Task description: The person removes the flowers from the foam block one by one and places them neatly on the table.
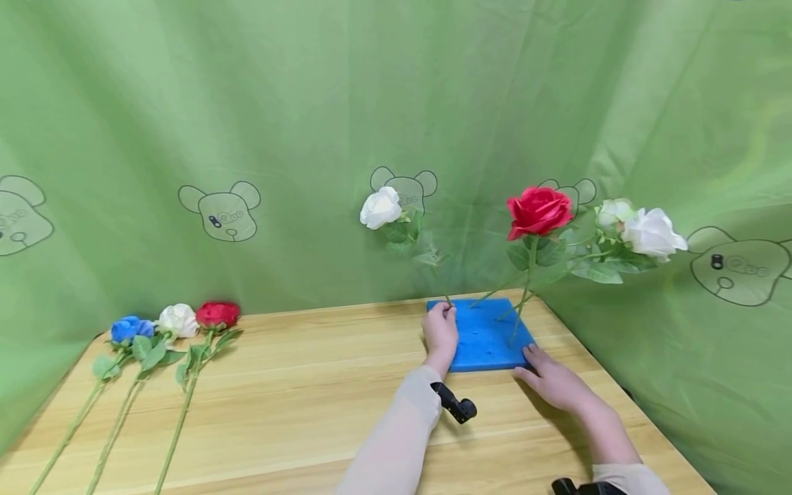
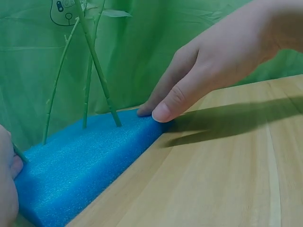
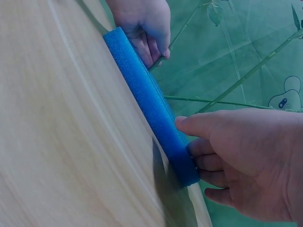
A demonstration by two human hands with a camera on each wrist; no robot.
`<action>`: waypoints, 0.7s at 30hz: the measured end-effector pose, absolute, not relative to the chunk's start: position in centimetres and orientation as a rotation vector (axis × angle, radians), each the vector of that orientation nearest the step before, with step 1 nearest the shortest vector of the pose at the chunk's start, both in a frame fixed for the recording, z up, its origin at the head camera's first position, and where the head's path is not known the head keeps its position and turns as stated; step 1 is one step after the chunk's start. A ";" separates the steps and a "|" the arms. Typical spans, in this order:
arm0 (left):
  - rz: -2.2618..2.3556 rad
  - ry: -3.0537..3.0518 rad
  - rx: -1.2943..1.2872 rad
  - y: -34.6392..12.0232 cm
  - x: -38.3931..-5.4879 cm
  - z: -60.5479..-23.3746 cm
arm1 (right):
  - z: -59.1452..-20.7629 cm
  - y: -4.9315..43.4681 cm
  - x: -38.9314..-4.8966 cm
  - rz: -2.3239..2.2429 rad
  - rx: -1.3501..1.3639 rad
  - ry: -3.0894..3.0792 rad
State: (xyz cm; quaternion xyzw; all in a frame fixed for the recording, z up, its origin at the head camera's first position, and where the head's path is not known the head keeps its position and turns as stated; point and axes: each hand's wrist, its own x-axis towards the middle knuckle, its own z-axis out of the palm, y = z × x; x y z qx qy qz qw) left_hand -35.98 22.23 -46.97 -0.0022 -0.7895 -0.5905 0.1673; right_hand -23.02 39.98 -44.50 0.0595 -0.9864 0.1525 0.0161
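Observation:
My left hand [image 1: 441,333] pinches the stem of a white rose [image 1: 380,207] low down, at the back left of a blue foam block [image 1: 485,344]. That stem [image 2: 20,153] meets the foam's top in the left wrist view, and the flower leans left. My right hand [image 1: 557,381] rests on the block's front right edge, thumb and fingers extended, as the right wrist view shows along the foam's side [image 3: 142,99]. Standing in the foam are a red rose [image 1: 540,212] and a white rose [image 1: 654,234] with a paler bloom [image 1: 615,212], leaning right.
On the left of the wooden table [image 1: 297,392] lie a blue rose [image 1: 131,328], a white rose [image 1: 178,320] and another red rose [image 1: 218,314], stems toward the front. A green curtain [image 1: 297,103] with bear faces hangs close behind and to the right.

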 end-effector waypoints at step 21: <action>-1.684 -2.215 0.026 21.7 -35.8 -46.3 | -44.1 40.0 -23.0 0.468 0.190 -3.073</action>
